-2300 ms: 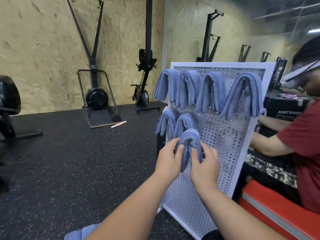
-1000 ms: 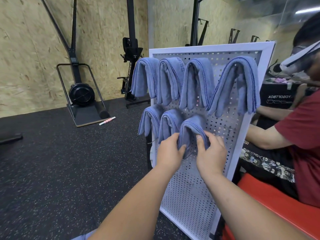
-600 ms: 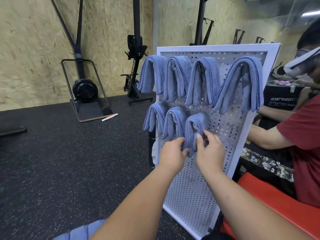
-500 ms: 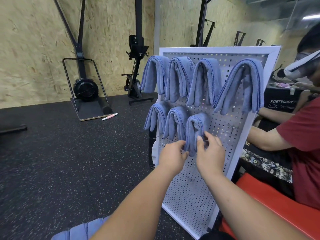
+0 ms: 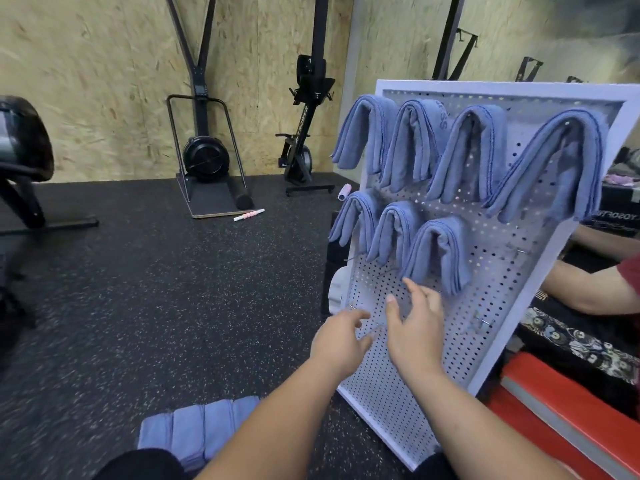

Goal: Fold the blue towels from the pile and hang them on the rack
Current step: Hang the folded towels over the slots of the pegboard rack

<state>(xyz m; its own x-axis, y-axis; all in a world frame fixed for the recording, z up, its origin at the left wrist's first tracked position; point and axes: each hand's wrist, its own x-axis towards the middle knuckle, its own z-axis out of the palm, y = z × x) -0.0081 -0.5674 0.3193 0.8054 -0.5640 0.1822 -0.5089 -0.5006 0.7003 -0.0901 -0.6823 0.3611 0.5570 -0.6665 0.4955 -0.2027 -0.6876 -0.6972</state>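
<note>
A pile (image 5: 197,427) of blue towels is left at lower left. The left hand (image 5: 341,341) and right hand (image 5: 414,327) are held open, empty, before the rack (image 5: 502,289), where seven towels (image 5: 436,254) are hung and some hooks (image 5: 483,322) are bare, so the task is judged unfinished. A speckled black rubber floor (image 5: 138,306) is backed by chipboard walls (image 5: 86,81) and gym machines (image 5: 204,157).

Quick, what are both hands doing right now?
Left hand: open, holding nothing.
Right hand: open, holding nothing.
</note>
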